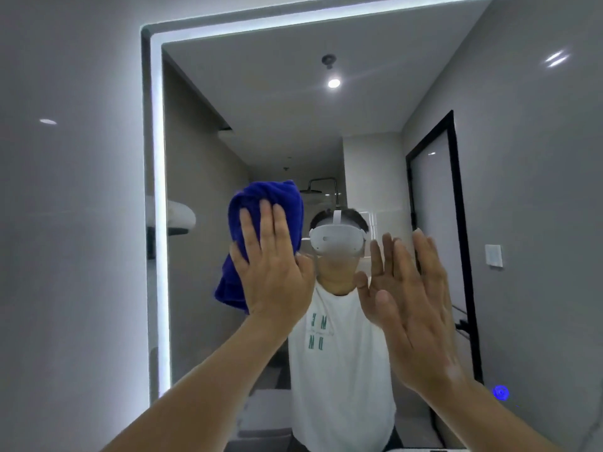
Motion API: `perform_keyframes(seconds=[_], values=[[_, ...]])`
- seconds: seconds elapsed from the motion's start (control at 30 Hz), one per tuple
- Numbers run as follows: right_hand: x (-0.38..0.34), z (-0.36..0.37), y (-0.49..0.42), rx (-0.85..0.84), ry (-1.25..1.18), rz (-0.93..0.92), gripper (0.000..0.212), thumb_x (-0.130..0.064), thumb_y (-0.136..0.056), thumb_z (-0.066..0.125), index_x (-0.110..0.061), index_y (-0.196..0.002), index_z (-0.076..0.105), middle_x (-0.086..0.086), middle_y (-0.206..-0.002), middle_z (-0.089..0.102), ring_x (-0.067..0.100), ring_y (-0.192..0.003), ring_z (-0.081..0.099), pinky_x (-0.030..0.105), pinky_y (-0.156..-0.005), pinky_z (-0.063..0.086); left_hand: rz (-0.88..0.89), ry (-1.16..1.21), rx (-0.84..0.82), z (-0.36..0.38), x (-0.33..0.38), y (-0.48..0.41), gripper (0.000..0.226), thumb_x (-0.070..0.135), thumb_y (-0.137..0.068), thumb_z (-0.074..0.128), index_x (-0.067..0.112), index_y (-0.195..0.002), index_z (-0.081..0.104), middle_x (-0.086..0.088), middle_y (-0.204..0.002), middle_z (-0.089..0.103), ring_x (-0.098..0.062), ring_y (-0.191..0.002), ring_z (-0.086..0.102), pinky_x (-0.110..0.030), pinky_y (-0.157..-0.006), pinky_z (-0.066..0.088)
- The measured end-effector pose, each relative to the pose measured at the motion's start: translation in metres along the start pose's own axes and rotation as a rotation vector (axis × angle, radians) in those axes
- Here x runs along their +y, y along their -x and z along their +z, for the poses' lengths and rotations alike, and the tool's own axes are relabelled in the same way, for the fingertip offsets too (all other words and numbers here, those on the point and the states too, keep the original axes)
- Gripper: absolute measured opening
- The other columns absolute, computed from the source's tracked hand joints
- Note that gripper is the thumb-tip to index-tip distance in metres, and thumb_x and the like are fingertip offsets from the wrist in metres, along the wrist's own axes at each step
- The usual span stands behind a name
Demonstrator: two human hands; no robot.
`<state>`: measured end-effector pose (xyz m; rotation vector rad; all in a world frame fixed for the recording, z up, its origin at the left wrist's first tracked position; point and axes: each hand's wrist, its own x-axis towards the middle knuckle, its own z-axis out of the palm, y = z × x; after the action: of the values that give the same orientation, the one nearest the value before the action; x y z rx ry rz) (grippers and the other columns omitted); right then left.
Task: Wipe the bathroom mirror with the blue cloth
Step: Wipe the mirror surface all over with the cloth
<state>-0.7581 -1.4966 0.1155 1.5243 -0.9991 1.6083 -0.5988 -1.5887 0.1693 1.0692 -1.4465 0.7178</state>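
Grey glossy walls fill the left and right of the frame; between them hangs a large rectangular wall mirror (261,109) with a lit white light strip (156,190) along its left and top edges. Left hand (270,272), left of centre: palm flat on a bunched deep-blue terry cloth (270,194), pressing it against the glass. Fingers straight and close together, thumb out to the right; no curl around the fabric. Cloth sits on the mirror's left half, near the lit strip, its upper fold above the fingertips and its lower end hanging past the wrist on the left side. Right hand (421,314), right of centre: raised with its back to the camera, fingers straight and slightly spread, holding nothing. Its reflection shows just to its left; contact with the glass cannot be determined. Reflected in the mirror: a person in a white printed T-shirt (339,370) wearing a white headset (336,239), a round ceiling spotlight (333,83), a dark shower head (318,184), and a black-framed frosted door (437,207) on the right. A white wall switch (493,255) lies right of the door. A small glowing blue dot (501,393) appears at lower right.
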Motion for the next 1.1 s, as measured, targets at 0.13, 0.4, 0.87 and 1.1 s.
perform_keyframes(seconds=[0.13, 0.4, 0.87, 1.1], values=[[0.015, -0.022, -0.004, 0.012, 0.027, 0.024, 0.060, -0.029, -0.097, 0.034, -0.004, -0.151, 0.029, 0.003, -0.162, 0.012, 0.024, -0.150, 0.011, 0.056, -0.116, 0.024, 0.134, 0.004, -0.022, 0.007, 0.047, 0.007, 0.073, 0.031, -0.090, 0.044, 0.013, -0.156, 0.018, -0.008, -0.163, 0.016, -0.035, -0.149, 0.015, -0.059, -0.113, 0.023], [0.065, -0.078, -0.017, 0.067, 0.178, 0.067, 0.062, -0.044, -0.102, 0.025, -0.005, -0.149, 0.033, 0.008, -0.159, 0.019, 0.022, -0.149, 0.013, 0.037, -0.120, 0.013, 0.356, -0.005, -0.039, 0.022, 0.121, 0.022, 0.077, 0.035, -0.090, 0.062, 0.015, -0.154, 0.025, -0.006, -0.162, 0.023, -0.034, -0.149, 0.019, -0.060, -0.112, 0.028], [0.167, -0.159, 0.001, 0.029, 0.333, 0.244, 0.064, -0.041, -0.095, 0.029, -0.014, -0.152, 0.027, -0.001, -0.163, 0.010, 0.012, -0.150, 0.001, 0.035, -0.119, 0.007, 0.977, -0.141, -0.086, 0.030, 0.196, 0.014, 0.072, 0.037, -0.088, 0.044, 0.021, -0.155, 0.021, -0.001, -0.163, 0.020, -0.033, -0.149, 0.016, -0.059, -0.112, 0.025], [0.138, -0.126, -0.017, 0.058, 0.255, 0.220, 0.064, -0.042, -0.094, 0.029, -0.014, -0.152, 0.027, -0.003, -0.161, 0.011, 0.011, -0.150, 0.002, 0.033, -0.119, 0.006, 1.451, -0.221, -0.089, 0.018, 0.138, -0.052, 0.071, 0.042, -0.094, 0.056, 0.032, -0.154, 0.020, 0.010, -0.163, 0.018, -0.024, -0.152, 0.004, -0.050, -0.121, 0.009]])
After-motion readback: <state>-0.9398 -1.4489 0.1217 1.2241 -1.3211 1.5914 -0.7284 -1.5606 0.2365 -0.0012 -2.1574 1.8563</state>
